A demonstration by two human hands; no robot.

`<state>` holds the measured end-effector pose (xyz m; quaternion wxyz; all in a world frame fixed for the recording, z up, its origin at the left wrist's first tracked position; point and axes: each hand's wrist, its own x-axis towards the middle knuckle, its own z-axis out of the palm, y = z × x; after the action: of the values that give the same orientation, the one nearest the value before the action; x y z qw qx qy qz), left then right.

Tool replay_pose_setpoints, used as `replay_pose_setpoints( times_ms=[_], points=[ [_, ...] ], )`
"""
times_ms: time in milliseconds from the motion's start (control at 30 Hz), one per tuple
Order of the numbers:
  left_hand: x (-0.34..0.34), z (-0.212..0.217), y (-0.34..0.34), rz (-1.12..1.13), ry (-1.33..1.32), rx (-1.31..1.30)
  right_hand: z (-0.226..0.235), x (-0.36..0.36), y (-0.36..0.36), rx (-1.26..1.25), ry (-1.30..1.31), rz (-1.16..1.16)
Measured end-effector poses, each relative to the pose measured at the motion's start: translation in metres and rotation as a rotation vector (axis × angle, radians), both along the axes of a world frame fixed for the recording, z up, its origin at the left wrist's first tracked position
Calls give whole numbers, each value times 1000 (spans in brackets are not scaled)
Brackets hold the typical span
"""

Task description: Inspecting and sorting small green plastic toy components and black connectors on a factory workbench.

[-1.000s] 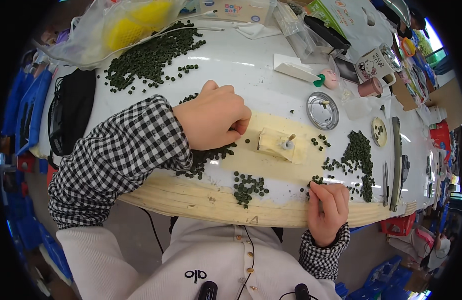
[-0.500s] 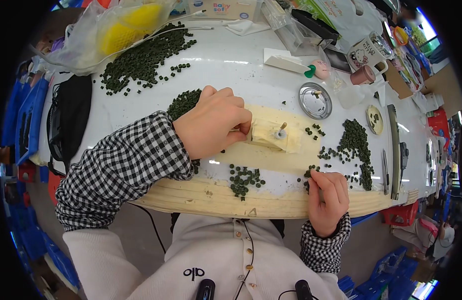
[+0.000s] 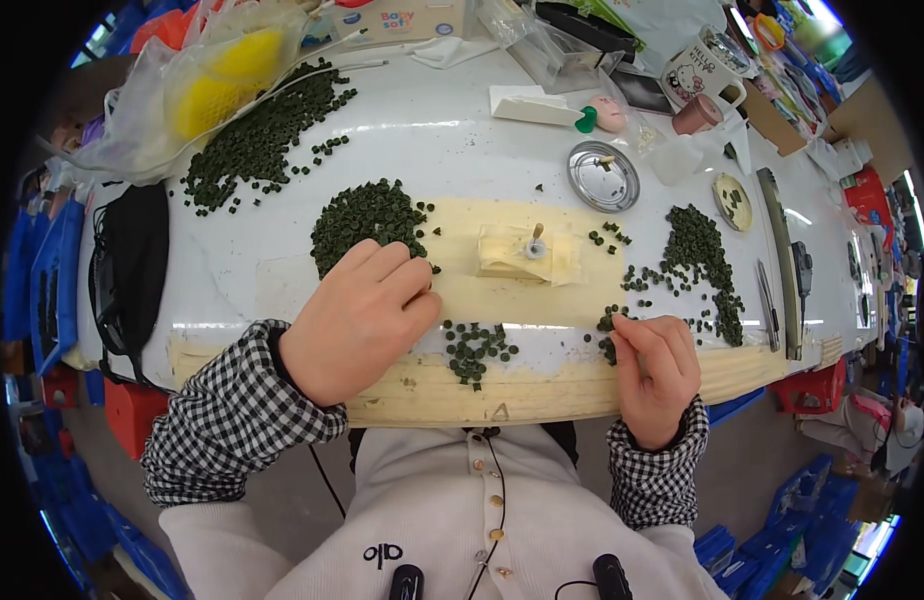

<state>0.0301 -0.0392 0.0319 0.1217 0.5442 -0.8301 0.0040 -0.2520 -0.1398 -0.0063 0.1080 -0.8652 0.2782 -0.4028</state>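
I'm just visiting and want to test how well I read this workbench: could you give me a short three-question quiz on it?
1. True or false: the left hand rests at the near edge of a heap of small green pieces.
2. What stands in the middle of the bench between the hands? A) a red kettle B) a small pale block with a metal pin C) a glass jar
3. Fill in: the right hand has its fingertips at a small cluster of green pieces near the bench's ____ edge.

Key: 1 true; 2 B; 3 front.
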Motion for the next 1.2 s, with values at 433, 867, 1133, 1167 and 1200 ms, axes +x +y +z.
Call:
replay_pose_setpoints(
  times_ms=[433,867,1133,1167,1200],
  points=[
    [-24,19,35,278,588,-114,11,15,12,1251,-614,455],
    [-60,-16,12,263,1915,321,15,39,18,1300,-646,545],
    [-61,-26,11,242,1944,365,22,52,22,1048,-486,383],
    [-61,-25,11,244,1941,362,22,52,22,1050,-482,366],
    [-62,-24,11,245,1926,358,22,52,22,1050,-478,349]
  ],
)
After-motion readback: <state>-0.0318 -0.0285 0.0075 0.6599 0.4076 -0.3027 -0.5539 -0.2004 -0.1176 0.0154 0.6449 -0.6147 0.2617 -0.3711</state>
